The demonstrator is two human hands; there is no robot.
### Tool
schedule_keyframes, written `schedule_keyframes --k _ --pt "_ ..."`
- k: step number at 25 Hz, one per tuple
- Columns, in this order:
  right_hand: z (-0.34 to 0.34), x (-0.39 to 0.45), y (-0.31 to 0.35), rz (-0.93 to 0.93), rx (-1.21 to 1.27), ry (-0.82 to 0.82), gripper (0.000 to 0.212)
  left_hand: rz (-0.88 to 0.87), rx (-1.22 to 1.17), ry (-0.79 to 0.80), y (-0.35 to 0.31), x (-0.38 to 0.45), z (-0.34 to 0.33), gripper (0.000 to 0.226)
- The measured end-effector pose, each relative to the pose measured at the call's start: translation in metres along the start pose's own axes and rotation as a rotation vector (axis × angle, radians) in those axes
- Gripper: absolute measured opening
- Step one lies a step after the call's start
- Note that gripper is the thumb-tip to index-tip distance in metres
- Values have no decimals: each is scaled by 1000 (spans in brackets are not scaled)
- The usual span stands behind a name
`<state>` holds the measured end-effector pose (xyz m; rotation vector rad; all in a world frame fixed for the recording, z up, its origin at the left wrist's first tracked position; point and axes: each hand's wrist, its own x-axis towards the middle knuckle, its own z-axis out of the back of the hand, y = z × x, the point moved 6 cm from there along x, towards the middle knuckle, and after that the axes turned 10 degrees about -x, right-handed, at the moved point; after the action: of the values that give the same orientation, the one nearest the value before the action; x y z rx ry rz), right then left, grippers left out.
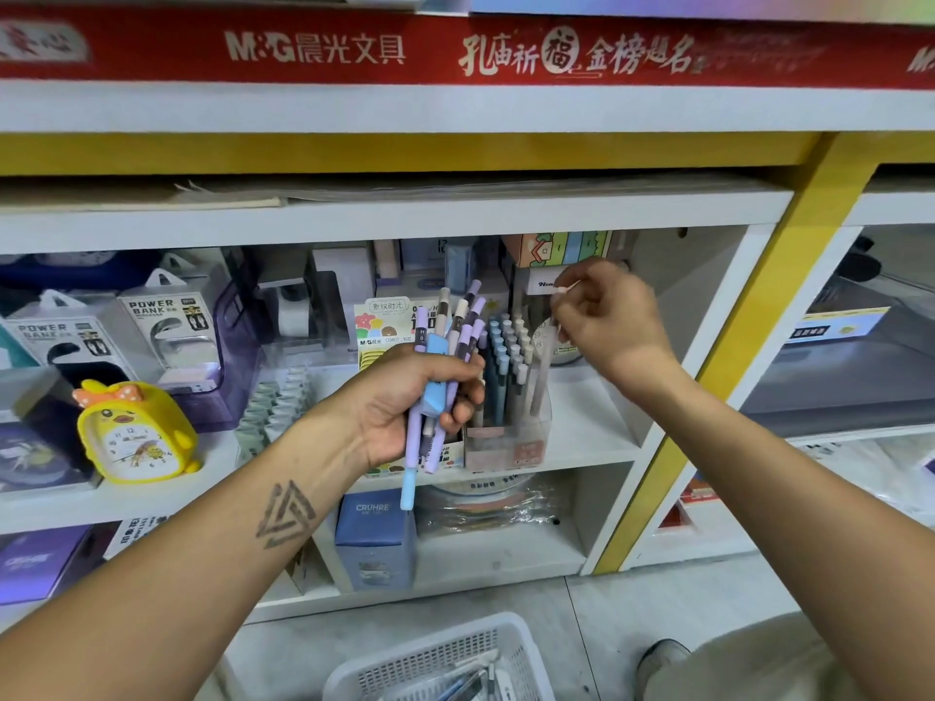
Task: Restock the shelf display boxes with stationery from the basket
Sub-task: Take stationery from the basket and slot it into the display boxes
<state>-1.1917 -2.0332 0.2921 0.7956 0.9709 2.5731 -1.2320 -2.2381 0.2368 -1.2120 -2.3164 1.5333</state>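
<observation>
The left hand (415,397) grips a bundle of pens (445,366) — lilac, pale blue and cream barrels, some with dark bands — fingers curled round their middles so the tips fan upward and the lower ends hang below the palm. The right hand (602,311) is raised near the back of the shelf (597,437), pinching a single pale pen (562,289) between thumb and fingertips, above a clear display box (511,427) packed with upright blue and cream pens. Just left of that box, partly hidden behind the left hand, stands a printed display box (384,321) with a colourful header card. On the same shelf, further left, sit a yellow duck alarm clock (134,437) and boxed power banks (167,336). On the floor below — at the lower edge of view — a white basket (430,660) holds a few more pens.
</observation>
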Motion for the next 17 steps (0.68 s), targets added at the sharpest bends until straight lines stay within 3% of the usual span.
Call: schedule_keyframes --k 6,11,13,15,17 --pt "-19 -17 2 206 -240 151 8 1 4 52 3 -2 -9 34" --pt "-31 -25 0 293 -475 290 7 9 5 75 5 -1 -11 31" --pt "-29 -23 5 319 -510 259 14 11 12 89 5 -1 -11 34" --pt "-21 -17 10 222 -340 164 17 15 22 112 6 0 -12 32" --pt "-20 -14 11 18 36 175 17 18 38 142 7 1 -14 22"
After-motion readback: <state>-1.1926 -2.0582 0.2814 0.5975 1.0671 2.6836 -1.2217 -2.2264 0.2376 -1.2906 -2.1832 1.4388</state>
